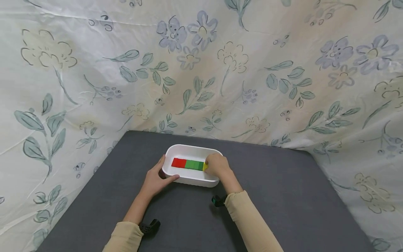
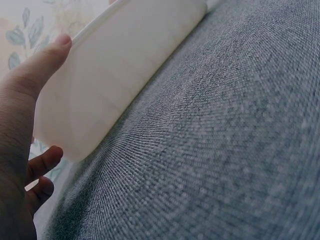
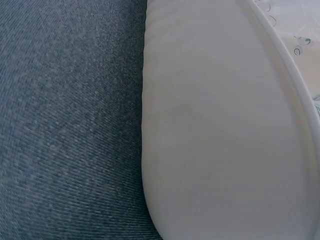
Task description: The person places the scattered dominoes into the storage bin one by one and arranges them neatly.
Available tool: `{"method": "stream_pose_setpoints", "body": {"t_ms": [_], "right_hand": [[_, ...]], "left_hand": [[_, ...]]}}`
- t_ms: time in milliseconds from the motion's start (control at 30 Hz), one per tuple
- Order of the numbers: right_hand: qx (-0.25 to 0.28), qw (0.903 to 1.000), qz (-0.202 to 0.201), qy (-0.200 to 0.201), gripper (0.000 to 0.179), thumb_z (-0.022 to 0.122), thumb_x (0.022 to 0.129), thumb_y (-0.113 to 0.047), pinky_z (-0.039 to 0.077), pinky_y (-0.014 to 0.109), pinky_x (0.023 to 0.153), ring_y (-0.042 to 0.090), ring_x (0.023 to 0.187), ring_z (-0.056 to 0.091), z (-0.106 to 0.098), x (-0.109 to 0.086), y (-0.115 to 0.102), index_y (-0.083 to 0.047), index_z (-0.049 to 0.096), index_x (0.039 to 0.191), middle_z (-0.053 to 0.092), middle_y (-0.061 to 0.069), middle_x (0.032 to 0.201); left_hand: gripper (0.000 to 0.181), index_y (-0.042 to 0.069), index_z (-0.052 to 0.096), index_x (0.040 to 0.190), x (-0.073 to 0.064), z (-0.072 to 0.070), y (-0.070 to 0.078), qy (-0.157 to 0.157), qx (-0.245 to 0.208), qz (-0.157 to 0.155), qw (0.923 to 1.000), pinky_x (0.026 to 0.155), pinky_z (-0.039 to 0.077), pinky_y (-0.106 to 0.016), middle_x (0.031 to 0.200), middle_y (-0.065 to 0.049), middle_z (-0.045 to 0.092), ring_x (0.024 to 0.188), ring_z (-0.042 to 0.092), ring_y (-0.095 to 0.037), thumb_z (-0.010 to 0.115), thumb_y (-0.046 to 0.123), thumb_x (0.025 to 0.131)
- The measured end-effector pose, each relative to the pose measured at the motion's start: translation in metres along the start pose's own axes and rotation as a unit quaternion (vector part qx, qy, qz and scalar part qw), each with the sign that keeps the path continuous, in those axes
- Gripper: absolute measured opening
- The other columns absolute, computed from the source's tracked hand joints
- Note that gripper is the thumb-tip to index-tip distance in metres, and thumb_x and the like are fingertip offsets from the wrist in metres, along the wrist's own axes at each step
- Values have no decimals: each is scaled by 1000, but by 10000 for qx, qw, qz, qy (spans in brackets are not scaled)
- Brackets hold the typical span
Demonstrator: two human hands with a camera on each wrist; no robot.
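A white plastic tray (image 1: pixel 189 180) with rounded corners sits on the dark cloth. Inside it a row of flat blocks runs left to right: a red block (image 1: pixel 178 162), a green block (image 1: pixel 191 164), a darker green block (image 1: pixel 200 166) and a yellow block (image 1: pixel 205 166). My left hand (image 1: pixel 155 180) holds the tray's left end, thumb on the near rim and fingers round the outer side. My right hand (image 1: pixel 217 165) reaches over the right end and pinches the yellow block, partly covering it. In the right wrist view only the tray's outer wall (image 3: pixel 215 125) shows; the hand is out of sight there.
Dark grey cloth (image 1: pixel 283 189) covers the table under the tray. A floral curtain (image 1: pixel 201 87) hangs behind the table and along its sides. Dark straps sit on both wrists, one the left wrist band (image 1: pixel 149 227).
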State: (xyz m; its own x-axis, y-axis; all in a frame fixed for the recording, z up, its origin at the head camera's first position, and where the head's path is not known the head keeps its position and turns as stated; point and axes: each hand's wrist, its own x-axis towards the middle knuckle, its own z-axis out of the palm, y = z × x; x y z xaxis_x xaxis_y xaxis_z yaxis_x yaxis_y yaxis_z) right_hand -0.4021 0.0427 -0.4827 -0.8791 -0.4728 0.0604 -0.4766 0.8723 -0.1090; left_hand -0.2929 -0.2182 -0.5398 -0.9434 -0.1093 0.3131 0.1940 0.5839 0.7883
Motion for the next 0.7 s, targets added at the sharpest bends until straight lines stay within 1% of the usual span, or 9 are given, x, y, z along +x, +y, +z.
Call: {"method": "stream_pose_setpoints", "body": {"t_ms": [167, 233, 367, 433, 500, 567, 633, 700], "right_hand": [[10, 10000, 9, -5, 24, 87, 87, -28, 60, 46, 82, 23, 94, 70, 1, 0, 1, -12, 84, 104, 79, 2, 101], [12, 10000, 19, -20, 25, 88, 87, -28, 60, 46, 83, 23, 96, 71, 1, -1, 1, -12, 84, 106, 79, 2, 103], [54, 10000, 37, -70, 31, 88, 87, -29, 60, 47, 87, 26, 104, 72, -1, -3, 0, -11, 83, 112, 79, 4, 109], [198, 9997, 56, -92, 33, 87, 88, -28, 60, 49, 90, 28, 109, 72, -3, -4, 0, -10, 82, 115, 79, 6, 114], [509, 9987, 79, -64, 34, 86, 91, -29, 59, 51, 93, 30, 116, 70, -5, -8, -1, -10, 81, 119, 77, 7, 121], [982, 9951, 94, 112, 34, 83, 94, -28, 58, 52, 96, 32, 120, 69, -8, -13, -1, -10, 79, 122, 75, 9, 127], [1497, 9875, 55, 491, 33, 80, 96, -27, 60, 51, 89, 32, 111, 72, -10, -20, 0, -10, 78, 123, 74, 10, 129], [1959, 9756, -25, 989, 33, 79, 97, -25, 61, 47, 79, 29, 97, 74, -13, -29, 4, -8, 77, 125, 75, 11, 127]], "left_hand": [[114, 6, 27, 168, 0, 1, 0, -7, -24, -3, 10000, 119, 39, -53, 172, -15, 32, 157, 35, -34, 92, 45, 82], [114, 7, 26, 168, 0, 2, 0, 3, -42, -3, 10000, 119, 39, -53, 172, -15, 33, 158, 35, -33, 92, 45, 82], [113, 6, 27, 168, -1, 2, 1, 11, -55, 7, 10000, 119, 39, -53, 171, -15, 33, 157, 35, -34, 92, 44, 82], [113, 5, 28, 167, -1, 3, 0, -2, -46, 19, 10000, 119, 39, -54, 171, -15, 33, 157, 35, -35, 92, 43, 82], [113, 3, 28, 167, -2, 2, 0, -35, -15, 20, 10000, 120, 38, -56, 171, -16, 32, 157, 35, -36, 92, 43, 82], [112, 3, 28, 167, -3, 2, -1, -77, 106, 0, 9999, 121, 36, -59, 171, -16, 32, 157, 36, -38, 91, 44, 83], [113, 4, 27, 167, -4, 0, -1, -148, 276, -68, 9995, 120, 36, -63, 172, -15, 31, 154, 39, -40, 89, 47, 84], [118, 5, 22, 169, -5, -4, -1, -281, 489, -197, 9982, 120, 35, -66, 172, -16, 31, 152, 40, -43, 88, 52, 83]]}}
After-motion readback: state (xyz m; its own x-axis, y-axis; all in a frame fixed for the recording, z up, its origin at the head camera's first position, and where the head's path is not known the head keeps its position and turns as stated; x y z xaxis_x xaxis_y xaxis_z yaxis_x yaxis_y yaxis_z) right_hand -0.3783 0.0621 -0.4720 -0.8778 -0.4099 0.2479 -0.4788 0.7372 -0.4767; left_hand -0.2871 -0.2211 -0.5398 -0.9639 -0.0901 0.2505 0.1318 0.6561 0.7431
